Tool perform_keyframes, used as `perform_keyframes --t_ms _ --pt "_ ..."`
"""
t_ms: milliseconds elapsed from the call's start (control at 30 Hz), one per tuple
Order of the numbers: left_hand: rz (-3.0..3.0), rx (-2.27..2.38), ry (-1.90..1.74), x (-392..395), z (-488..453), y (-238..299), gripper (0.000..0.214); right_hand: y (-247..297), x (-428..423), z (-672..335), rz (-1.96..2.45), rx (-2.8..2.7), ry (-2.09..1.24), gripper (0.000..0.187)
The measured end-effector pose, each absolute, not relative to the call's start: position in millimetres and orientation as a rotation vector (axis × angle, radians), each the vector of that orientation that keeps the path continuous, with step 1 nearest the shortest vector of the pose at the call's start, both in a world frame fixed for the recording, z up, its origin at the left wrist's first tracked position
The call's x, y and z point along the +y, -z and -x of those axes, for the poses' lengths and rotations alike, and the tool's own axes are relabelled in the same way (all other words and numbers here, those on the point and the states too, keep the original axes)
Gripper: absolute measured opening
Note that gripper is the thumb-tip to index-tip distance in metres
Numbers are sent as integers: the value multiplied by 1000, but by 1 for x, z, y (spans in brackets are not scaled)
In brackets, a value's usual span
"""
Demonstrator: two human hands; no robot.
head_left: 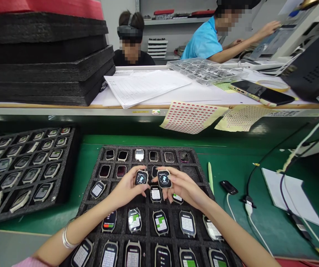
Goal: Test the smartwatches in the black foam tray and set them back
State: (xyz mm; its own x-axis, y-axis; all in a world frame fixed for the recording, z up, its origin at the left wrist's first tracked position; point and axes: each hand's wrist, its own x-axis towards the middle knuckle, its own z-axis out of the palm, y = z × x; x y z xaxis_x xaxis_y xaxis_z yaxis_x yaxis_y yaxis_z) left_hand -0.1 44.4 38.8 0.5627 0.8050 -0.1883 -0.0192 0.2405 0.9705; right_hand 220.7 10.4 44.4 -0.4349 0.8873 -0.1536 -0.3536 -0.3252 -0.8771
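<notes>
Between the thumb and fingers of my left hand [133, 185] is a smartwatch [142, 178] without a strap, its lit dark screen facing me. My right hand [179, 182] grips a second smartwatch [164, 178] with a similar lit face, held level beside the first and apart from it. Both are raised over a black foam tray [145, 226] of square compartments. Several strapless watches lie in it, such as a watch [160, 222] with a green and white screen. The front rows show lit screens; most in the back rows are dark. My forearms hide some compartments.
Another foam tray [61, 178] of watches stands at left. To the right lie a green pen [210, 177], a small black device [228, 187] on a cable, and white paper [293, 196]. The shelf ahead holds stacked foam [45, 74], papers and a phone [262, 92]. Two people are beyond.
</notes>
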Motion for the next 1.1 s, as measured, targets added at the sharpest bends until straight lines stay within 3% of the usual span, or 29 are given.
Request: perform_keyframes --t_ms 133,433,667,967,1100 --pt "-977 718 -660 46 0 -44 41 -41 9 -216 901 -991 -1815 31" --pt "-1051 661 -617 47 2 -42 37 -41 7 -216 944 -1122 -1712 49" --pt "-1077 635 -604 46 2 -42 35 -37 6 -217 893 -1114 -1693 42" --pt "-1275 737 -620 46 0 -38 40 -42 5 -215 843 -1100 -1736 48" --pt "-1463 832 -607 44 2 -38 30 -43 5 -214 830 -1155 -1718 36"
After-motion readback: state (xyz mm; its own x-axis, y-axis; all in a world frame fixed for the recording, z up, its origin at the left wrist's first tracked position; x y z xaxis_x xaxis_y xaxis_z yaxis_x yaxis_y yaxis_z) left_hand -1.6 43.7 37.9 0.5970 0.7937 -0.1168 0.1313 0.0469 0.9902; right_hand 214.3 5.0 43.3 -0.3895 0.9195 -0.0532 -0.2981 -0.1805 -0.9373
